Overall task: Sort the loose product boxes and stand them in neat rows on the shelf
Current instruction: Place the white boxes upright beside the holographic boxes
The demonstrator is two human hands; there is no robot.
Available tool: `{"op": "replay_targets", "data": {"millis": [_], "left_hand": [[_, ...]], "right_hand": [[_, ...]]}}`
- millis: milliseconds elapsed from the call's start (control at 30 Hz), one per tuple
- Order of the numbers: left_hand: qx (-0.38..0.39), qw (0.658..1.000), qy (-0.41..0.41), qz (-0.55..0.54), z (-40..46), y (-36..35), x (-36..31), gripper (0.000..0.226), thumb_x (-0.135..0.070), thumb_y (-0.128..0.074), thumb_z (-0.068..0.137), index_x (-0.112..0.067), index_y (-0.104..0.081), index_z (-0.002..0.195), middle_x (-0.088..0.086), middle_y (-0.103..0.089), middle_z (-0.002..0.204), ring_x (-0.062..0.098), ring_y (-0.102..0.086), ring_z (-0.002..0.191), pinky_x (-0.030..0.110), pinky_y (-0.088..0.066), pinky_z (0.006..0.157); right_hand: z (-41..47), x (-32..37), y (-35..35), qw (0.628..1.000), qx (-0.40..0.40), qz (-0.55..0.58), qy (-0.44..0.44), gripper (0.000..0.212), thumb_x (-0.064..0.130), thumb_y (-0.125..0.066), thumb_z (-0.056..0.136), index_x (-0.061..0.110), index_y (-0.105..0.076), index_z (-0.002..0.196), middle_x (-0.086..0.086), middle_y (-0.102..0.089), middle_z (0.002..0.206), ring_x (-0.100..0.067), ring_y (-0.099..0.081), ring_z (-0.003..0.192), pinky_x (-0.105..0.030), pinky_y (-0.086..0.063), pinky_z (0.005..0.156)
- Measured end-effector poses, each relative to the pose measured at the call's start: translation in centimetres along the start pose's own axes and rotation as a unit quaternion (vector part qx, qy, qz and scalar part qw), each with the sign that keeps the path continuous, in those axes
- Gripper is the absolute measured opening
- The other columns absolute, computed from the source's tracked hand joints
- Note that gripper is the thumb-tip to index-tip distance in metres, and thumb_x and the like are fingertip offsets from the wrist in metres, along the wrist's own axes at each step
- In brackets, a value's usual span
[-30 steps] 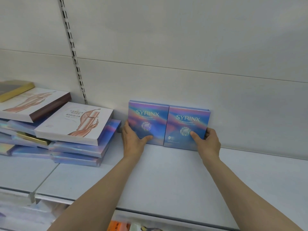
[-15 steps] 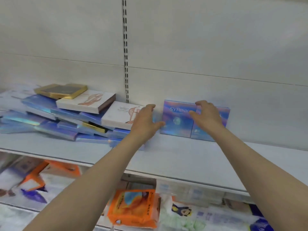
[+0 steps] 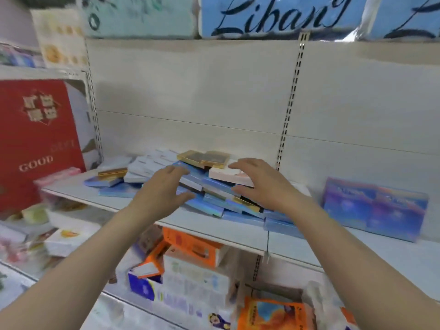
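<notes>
Judged from how things lie, the job is barely begun: the big heap of loose boxes (image 3: pixel 209 186) sprawls flat and crooked across the middle of the shelf (image 3: pixel 147 214), blue ones mostly, with white ones and a couple of gold ones (image 3: pixel 204 158) on top, and almost all of it has yet to be sorted and stood up. Only two blue-purple boxes (image 3: pixel 375 208) stand upright side by side at the right of the shelf, near the back panel and well apart from the heap; that looks like the start of a first row. Both hands hover over the heap with fingers spread wide and holding nothing: the left hand (image 3: pixel 164 189) is over its near left part, the right hand (image 3: pixel 259 184) over its right part by a white box, and whether either touches a box I cannot tell. The shelf is pale, backed by a plain white panel (image 3: pixel 190 96) with slotted uprights. A large red box (image 3: pixel 35 141) stands at the left, blue packs with script lettering (image 3: pixel 273 15) sit on the shelf above, and orange packets (image 3: pixel 190 248) crowd the shelves below.
</notes>
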State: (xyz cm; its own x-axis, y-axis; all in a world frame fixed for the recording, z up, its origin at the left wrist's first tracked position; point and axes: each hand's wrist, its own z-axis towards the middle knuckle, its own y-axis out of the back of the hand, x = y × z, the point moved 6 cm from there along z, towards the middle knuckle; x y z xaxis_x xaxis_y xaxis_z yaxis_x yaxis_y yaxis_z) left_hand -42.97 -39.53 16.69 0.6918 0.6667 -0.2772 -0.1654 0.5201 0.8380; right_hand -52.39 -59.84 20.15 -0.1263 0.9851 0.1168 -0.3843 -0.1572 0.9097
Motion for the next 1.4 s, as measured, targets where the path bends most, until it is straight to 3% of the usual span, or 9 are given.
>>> {"op": "replay_targets", "data": {"millis": [267, 500, 633, 833, 1000, 1067, 1167, 1233, 1400], "left_hand": [[0.004, 1.000, 0.023, 0.010, -1.1, -0.6, 13.8, 0.059, -0.047, -0.061, 0.089, -0.028, -0.041, 0.141, -0.005, -0.045, 0.141, 0.015, -0.042, 0.128, 0.032, -0.041, 0.101], [0.011, 0.999, 0.044, 0.020, 4.6, -0.9, 27.0, 0.055, -0.045, -0.066, 0.085, -0.026, -0.049, 0.134, -0.008, -0.053, 0.132, 0.016, -0.048, 0.124, 0.035, -0.044, 0.098], [0.021, 0.999, 0.050, -0.005, 9.1, -1.3, 32.8, 0.052, -0.039, -0.067, 0.087, -0.027, -0.049, 0.135, -0.008, -0.051, 0.132, 0.012, -0.045, 0.124, 0.025, -0.039, 0.097], [0.037, 0.996, 0.075, -0.018, 14.5, -3.2, 41.0, 0.058, -0.049, -0.063, 0.087, -0.027, -0.047, 0.138, -0.006, -0.048, 0.140, 0.015, -0.041, 0.131, 0.029, -0.035, 0.106], [0.046, 0.989, 0.118, -0.072, 18.7, -5.4, 47.0, 0.063, -0.058, -0.059, 0.086, -0.025, -0.047, 0.137, -0.002, -0.050, 0.139, 0.018, -0.044, 0.128, 0.029, -0.036, 0.101], [0.048, 0.980, 0.175, -0.080, 19.8, -6.0, 49.7, 0.068, -0.065, -0.052, 0.086, -0.020, -0.045, 0.137, 0.005, -0.053, 0.136, 0.025, -0.049, 0.123, 0.036, -0.043, 0.098], [0.111, 0.959, 0.244, -0.089, 20.6, -7.7, 52.9, 0.074, -0.072, -0.041, 0.086, -0.017, -0.039, 0.135, 0.011, -0.058, 0.130, 0.033, -0.055, 0.115, 0.037, -0.046, 0.085], [0.138, 0.952, 0.249, -0.110, 21.0, -8.3, 53.9, 0.074, -0.071, -0.047, 0.085, -0.017, -0.036, 0.135, 0.012, -0.058, 0.130, 0.035, -0.056, 0.114, 0.037, -0.044, 0.082], [0.106, 0.930, 0.253, -0.246, 21.2, -8.1, 56.2, 0.071, -0.053, -0.071, 0.078, -0.020, -0.038, 0.132, 0.003, -0.060, 0.128, 0.029, -0.057, 0.113, 0.037, -0.049, 0.084]], "right_hand": [[8.3, 7.4, -12.0, 0.998, 0.049, 0.022, 0.037, 0.057, 0.049, -0.054, 0.096, 0.038, -0.036, 0.148, 0.010, -0.031, 0.157, -0.012, -0.025, 0.144, -0.033, -0.029, 0.114], [21.8, 10.9, -20.0, 0.994, 0.050, 0.079, 0.054, 0.055, 0.046, -0.057, 0.095, 0.035, -0.041, 0.146, 0.007, -0.031, 0.158, -0.012, -0.026, 0.145, -0.029, -0.027, 0.114], [28.8, 11.6, -22.7, 0.994, 0.063, 0.081, 0.041, 0.056, 0.045, -0.057, 0.095, 0.037, -0.038, 0.147, 0.010, -0.028, 0.158, -0.009, -0.023, 0.145, -0.028, -0.029, 0.112], [36.9, 12.0, -26.2, 0.994, 0.074, 0.082, -0.011, 0.052, 0.046, -0.056, 0.095, 0.035, -0.042, 0.144, 0.009, -0.031, 0.157, -0.012, -0.027, 0.144, -0.026, -0.027, 0.109], [41.8, 14.2, -30.6, 0.992, 0.092, 0.061, -0.059, 0.053, 0.051, -0.050, 0.096, 0.033, -0.042, 0.145, 0.006, -0.041, 0.152, -0.017, -0.032, 0.140, -0.033, -0.029, 0.111], [43.2, 15.1, -32.3, 0.990, 0.110, 0.003, -0.085, 0.054, 0.054, -0.046, 0.097, 0.031, -0.043, 0.145, 0.003, -0.045, 0.150, -0.022, -0.030, 0.143, -0.039, -0.023, 0.117], [44.0, 16.1, -34.1, 0.982, 0.137, -0.032, -0.126, 0.052, 0.055, -0.040, 0.098, 0.029, -0.045, 0.142, 0.002, -0.048, 0.148, -0.020, -0.023, 0.147, -0.044, -0.010, 0.121], [44.2, 16.8, -34.6, 0.981, 0.125, -0.011, -0.147, 0.053, 0.056, -0.042, 0.097, 0.030, -0.044, 0.144, 0.000, -0.044, 0.151, -0.015, -0.020, 0.148, -0.044, -0.002, 0.122], [43.9, 19.1, -34.8, 0.978, 0.093, 0.002, -0.185, 0.056, 0.056, -0.049, 0.095, 0.034, -0.042, 0.146, -0.007, -0.037, 0.155, -0.014, -0.016, 0.149, -0.035, 0.003, 0.122]]}}
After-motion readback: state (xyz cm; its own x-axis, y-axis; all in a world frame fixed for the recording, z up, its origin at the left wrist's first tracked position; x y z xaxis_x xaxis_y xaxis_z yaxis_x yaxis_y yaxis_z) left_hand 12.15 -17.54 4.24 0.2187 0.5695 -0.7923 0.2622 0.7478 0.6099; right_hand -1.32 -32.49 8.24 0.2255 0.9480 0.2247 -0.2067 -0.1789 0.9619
